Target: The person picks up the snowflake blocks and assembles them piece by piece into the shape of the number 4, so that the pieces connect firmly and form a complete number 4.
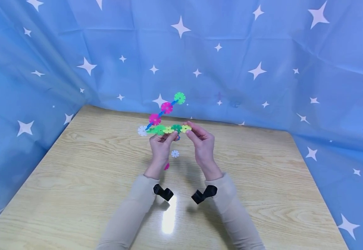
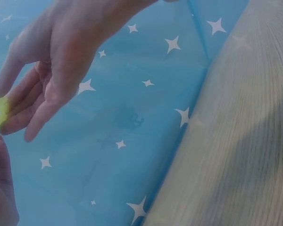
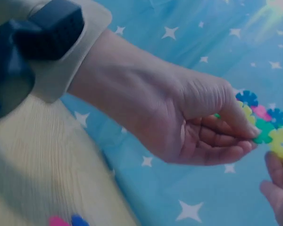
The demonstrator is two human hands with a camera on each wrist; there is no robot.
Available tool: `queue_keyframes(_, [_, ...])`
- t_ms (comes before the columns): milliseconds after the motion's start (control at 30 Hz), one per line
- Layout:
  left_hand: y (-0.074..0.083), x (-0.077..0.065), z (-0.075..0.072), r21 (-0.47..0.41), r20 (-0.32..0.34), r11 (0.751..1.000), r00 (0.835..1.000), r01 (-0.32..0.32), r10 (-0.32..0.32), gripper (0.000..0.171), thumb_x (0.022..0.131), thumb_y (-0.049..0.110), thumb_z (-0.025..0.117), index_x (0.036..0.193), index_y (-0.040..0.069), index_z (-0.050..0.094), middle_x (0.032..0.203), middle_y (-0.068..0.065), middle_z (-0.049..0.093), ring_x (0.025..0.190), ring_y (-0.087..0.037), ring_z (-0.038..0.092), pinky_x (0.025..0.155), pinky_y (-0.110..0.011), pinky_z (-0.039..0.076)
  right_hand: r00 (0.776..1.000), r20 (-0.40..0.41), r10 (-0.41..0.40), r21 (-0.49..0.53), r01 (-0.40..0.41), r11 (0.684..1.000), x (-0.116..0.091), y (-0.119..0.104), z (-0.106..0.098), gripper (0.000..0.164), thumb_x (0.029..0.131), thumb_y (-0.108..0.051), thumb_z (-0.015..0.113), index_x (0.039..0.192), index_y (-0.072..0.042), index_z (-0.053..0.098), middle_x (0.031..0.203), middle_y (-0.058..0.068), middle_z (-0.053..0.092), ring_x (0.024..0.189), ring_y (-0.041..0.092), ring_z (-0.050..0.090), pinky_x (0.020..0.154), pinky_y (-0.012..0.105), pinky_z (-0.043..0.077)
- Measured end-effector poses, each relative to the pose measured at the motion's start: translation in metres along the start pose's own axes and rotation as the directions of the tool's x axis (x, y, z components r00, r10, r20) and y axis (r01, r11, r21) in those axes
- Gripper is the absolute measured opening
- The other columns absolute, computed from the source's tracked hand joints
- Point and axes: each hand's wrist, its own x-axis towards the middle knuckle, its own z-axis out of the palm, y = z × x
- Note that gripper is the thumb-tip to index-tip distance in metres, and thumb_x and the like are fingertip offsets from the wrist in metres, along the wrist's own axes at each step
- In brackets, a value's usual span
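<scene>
A chain of notched plastic snowflake discs is held up in front of me. In the head view it runs from a white disc [image 1: 142,131] through light green [image 1: 160,130] and yellow [image 1: 168,130] discs to a dark green disc [image 1: 176,128] and an end yellow disc [image 1: 186,128]. My left hand [image 1: 161,147] pinches the dark green disc between thumb and fingers. My right hand [image 1: 204,146] pinches the end yellow disc, also seen between the right fingers in the left wrist view. From the white end, a branch with pink discs [image 1: 167,107] slants up to a green disc [image 1: 179,98].
On the wooden table [image 1: 247,180] below my hands lie a white disc [image 1: 175,153] and a pink disc [image 1: 167,166], the latter partly hidden by my left wrist. Behind the table hangs a blue star-patterned cloth [image 1: 219,73]. Each wrist carries a black camera mount [image 1: 163,192].
</scene>
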Motion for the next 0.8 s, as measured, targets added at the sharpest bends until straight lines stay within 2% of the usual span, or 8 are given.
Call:
queue_keyframes(133, [0.001,-0.002,0.006,0.008,0.001,1.000,1.000,-0.009,0.009,0.013,0.081,-0.006,0.068,0.080,0.007,0.071,0.068,0.003,0.069,0.059,-0.009,0.065,0.067,-0.025,0.057,0.998,-0.052,0.026,0.142,-0.018,0.990,-0.003,0.001,0.005,0.028,0.087,0.010,0.057,0.110,-0.002,0.067,0.103,0.008,0.069,0.097,0.016,0.064,0.091,0.030,0.051])
queue_keyframes(200, [0.003,-0.003,0.009,0.016,0.007,1.000,1.000,-0.015,0.015,0.012,0.081,-0.006,0.067,0.081,0.006,0.070,0.069,0.004,0.069,0.060,-0.009,0.065,0.067,-0.026,0.057,0.996,-0.085,0.012,0.185,0.004,0.983,-0.004,0.002,0.009,0.027,0.087,0.010,0.058,0.107,-0.005,0.066,0.104,0.009,0.069,0.099,0.017,0.064,0.091,0.031,0.051])
queue_keyframes(367, [0.004,-0.004,0.013,0.023,-0.001,1.000,1.000,-0.017,0.017,0.004,0.081,-0.007,0.067,0.084,-0.004,0.068,0.069,0.004,0.069,0.060,-0.008,0.065,0.066,-0.025,0.057,0.984,-0.158,-0.082,0.148,0.106,0.983,-0.004,0.005,0.012,0.022,0.084,0.010,0.062,0.099,-0.006,0.067,0.099,0.010,0.070,0.096,0.019,0.065,0.084,0.028,0.053])
queue_keyframes(533, [0.003,-0.004,0.013,0.006,-0.023,1.000,0.999,-0.026,0.026,0.004,0.081,-0.008,0.067,0.084,-0.006,0.068,0.069,0.004,0.069,0.060,-0.009,0.065,0.065,-0.025,0.057,0.971,-0.174,-0.162,0.083,0.178,0.980,-0.003,0.009,0.014,0.022,0.082,0.008,0.066,0.099,-0.005,0.070,0.095,0.008,0.071,0.091,0.018,0.067,0.081,0.026,0.054])
queue_keyframes(733, [-0.001,-0.004,0.012,0.003,-0.025,0.999,0.998,-0.050,0.050,0.010,0.081,-0.009,0.066,0.086,-0.017,0.064,0.070,0.004,0.069,0.059,-0.008,0.065,0.065,-0.025,0.057,0.969,-0.183,-0.166,0.093,0.185,0.978,-0.003,0.013,0.015,0.027,0.081,0.012,0.063,0.096,-0.009,0.071,0.095,0.013,0.071,0.090,0.017,0.067,0.079,0.025,0.055])
queue_keyframes(800, [-0.002,-0.004,0.011,0.005,-0.028,0.999,0.998,-0.054,0.054,0.006,0.081,-0.010,0.066,0.084,-0.014,0.066,0.070,0.004,0.069,0.059,-0.008,0.065,0.065,-0.026,0.057,0.968,-0.193,-0.160,0.097,0.181,0.979,-0.004,0.015,0.015,0.027,0.081,0.012,0.063,0.095,-0.010,0.071,0.095,0.014,0.071,0.089,0.017,0.067,0.078,0.025,0.055])
